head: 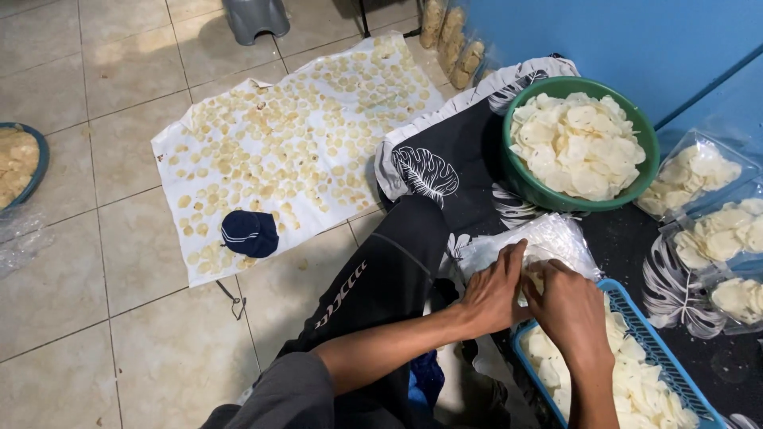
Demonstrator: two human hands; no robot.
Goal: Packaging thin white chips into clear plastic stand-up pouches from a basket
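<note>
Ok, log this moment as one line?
left hand: on clear plastic bag | right hand: on same bag | below: blue basket of crackers | beyond: green bowl of crackers

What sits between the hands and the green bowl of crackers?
In the head view, only the clear plastic bag that both hands grip, then dark leaf-print cloth up to the green bowl.

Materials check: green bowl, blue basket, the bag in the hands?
Green bowl: looks like moulded plastic, smooth with a slight sheen on a uniform rolled rim. Blue basket: plastic too, judging by its slotted lattice wall. Bag: thin clear plastic film, crinkled and glinting; both the left hand and right hand have their grip on it.
</note>
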